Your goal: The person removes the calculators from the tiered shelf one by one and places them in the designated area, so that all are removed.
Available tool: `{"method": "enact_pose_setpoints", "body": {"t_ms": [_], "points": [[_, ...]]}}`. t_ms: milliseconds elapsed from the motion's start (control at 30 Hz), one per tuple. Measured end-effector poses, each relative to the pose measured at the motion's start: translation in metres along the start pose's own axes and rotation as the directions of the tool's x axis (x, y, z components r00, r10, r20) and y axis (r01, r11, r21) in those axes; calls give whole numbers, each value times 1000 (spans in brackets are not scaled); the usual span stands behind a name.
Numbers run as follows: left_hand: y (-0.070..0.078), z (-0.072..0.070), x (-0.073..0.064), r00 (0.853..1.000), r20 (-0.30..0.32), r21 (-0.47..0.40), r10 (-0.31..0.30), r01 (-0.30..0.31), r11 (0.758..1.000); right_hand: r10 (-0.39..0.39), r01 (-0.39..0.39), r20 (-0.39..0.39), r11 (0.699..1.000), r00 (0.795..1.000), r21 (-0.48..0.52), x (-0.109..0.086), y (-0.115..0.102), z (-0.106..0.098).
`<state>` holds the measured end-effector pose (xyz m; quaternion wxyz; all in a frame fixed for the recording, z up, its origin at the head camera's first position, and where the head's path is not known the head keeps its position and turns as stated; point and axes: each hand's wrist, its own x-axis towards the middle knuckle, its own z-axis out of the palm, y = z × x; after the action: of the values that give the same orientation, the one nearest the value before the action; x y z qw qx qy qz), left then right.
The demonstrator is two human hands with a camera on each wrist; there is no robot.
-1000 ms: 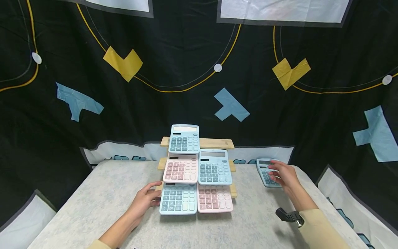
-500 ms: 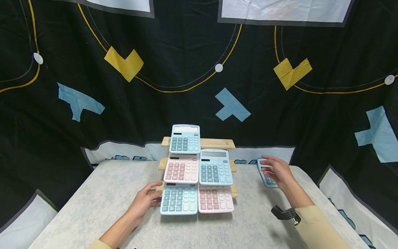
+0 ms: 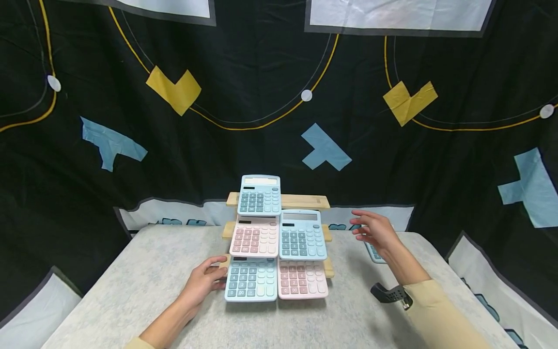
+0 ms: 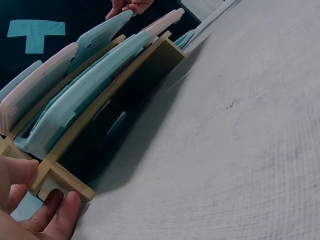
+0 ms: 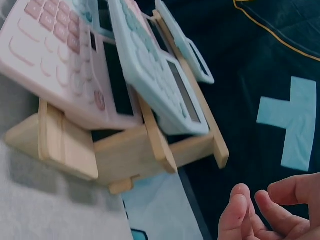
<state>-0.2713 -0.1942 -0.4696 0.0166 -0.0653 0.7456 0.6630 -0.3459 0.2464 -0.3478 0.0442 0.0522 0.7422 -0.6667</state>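
A three-tier wooden rack (image 3: 305,201) stands mid-table, bearing several calculators. On top, at the left, leans a blue calculator (image 3: 259,196). The middle tier has a pink calculator (image 3: 255,236) beside a blue calculator (image 3: 302,235); the bottom one has a blue calculator (image 3: 251,279) and a pink calculator (image 3: 302,279). My left hand (image 3: 202,281) holds the rack's lower left end, its thumb and fingertips against the wood (image 4: 70,180) in the left wrist view. Holding nothing, my right hand (image 3: 375,232) hovers right of the rack, fingers loosely bent. Behind it lies another blue calculator (image 3: 375,254), mostly hidden.
The pale grey tabletop (image 3: 144,271) runs up to a black patterned cloth (image 3: 183,160) hanging behind and at both sides. A dark strap (image 3: 390,293) is worn at my right wrist. The top right of the rack is bare wood.
My right hand has moved left, away from over the loose blue calculator, toward the rack. That calculator stays on the table. My left hand and the rack have not moved.
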Motion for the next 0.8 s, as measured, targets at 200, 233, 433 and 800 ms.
{"method": "enact_pose_setpoints", "body": {"t_ms": [200,233,433,800], "points": [[0,1,-1,1000,-9,-5,2,-2,1000,-19,19,24,1000,1000,-7,-1,-5,11],[0,1,-1,1000,-9,-3,4,-4,1000,-20,20,28,1000,999,-6,0,-6,12],[-1,1,-1,1000,-13,4,1,-1,1000,-26,26,41,1000,999,5,1,-10,24],[-2,2,0,1000,-23,-3,-2,2,1000,-62,64,74,998,995,-15,2,-16,51]]}}
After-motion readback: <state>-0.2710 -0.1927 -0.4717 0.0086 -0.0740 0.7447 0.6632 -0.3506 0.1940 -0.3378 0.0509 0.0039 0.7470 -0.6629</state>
